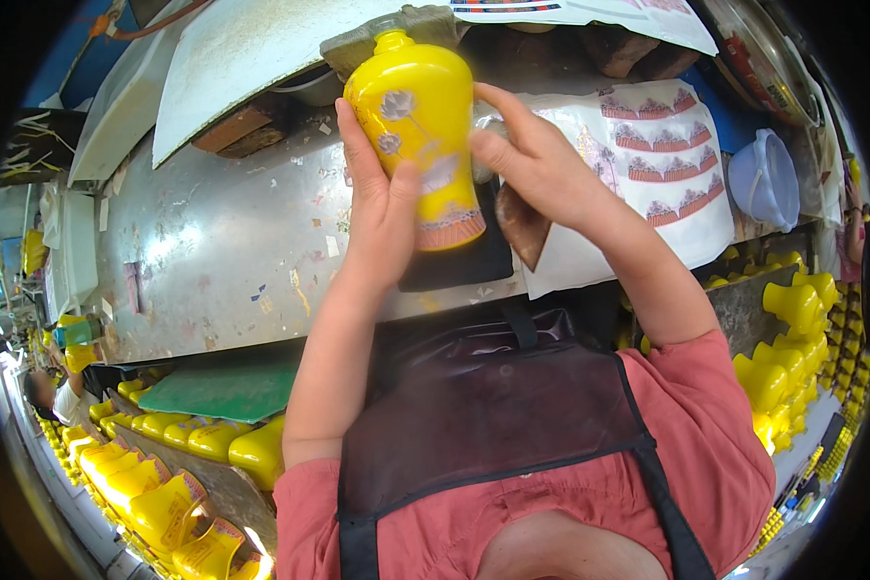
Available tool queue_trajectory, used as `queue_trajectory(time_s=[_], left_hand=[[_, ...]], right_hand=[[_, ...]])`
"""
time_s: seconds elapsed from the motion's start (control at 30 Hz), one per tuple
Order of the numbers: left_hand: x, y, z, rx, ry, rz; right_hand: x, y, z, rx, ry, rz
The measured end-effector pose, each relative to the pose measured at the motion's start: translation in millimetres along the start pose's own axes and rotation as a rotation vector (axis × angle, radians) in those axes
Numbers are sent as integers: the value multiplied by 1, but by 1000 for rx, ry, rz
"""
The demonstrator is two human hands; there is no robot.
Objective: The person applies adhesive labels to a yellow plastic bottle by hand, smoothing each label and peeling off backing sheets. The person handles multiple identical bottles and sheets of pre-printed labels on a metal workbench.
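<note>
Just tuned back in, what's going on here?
A person is holding a yellow vase over a metal table, its neck pointing away from them. The left hand grips its left side; the right hand is at its right side, though its exact grip is unclear. Pale flowers and a patterned band near the base already decorate the vase. A white sheet with similar curved bands lies to the right. More yellow vases stand on both sides of the person.

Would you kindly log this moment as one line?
left hand: holds yellow vase | right hand: at vase's right side, contact unclear | vase: floral decals, neck pointing away | decal sheet: on table, right
</note>
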State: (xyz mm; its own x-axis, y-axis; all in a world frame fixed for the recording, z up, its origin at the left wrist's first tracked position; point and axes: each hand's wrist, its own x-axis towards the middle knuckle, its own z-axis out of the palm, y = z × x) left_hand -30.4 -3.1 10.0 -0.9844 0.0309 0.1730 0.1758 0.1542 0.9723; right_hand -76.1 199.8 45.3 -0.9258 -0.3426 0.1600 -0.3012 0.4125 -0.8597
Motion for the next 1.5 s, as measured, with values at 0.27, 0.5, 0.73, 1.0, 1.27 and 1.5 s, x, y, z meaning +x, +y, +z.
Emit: queue_trajectory(time_s=[0.27, 0.5, 0.73, 1.0, 1.27, 1.5], left_hand=[[-2, 7, 5, -73, -24, -112], [0, 10, 11, -237, 28, -116], [2, 11, 17, -91, 79, -115], [2, 10, 18, -6, 74, -75], [1, 13, 14, -599, 67, -217], [2, 6, 11, -46, 53, -83]], right_hand=[[-2, 3, 10, 12, -145, 183], [-4, -12, 17, -104, -73, 164], [-7, 14, 23, 134, -102, 174], [1, 13, 2, 298, -50, 275], [-7, -29, 4, -79, 85, -210], [27, -41, -4, -463, 350, -722]])
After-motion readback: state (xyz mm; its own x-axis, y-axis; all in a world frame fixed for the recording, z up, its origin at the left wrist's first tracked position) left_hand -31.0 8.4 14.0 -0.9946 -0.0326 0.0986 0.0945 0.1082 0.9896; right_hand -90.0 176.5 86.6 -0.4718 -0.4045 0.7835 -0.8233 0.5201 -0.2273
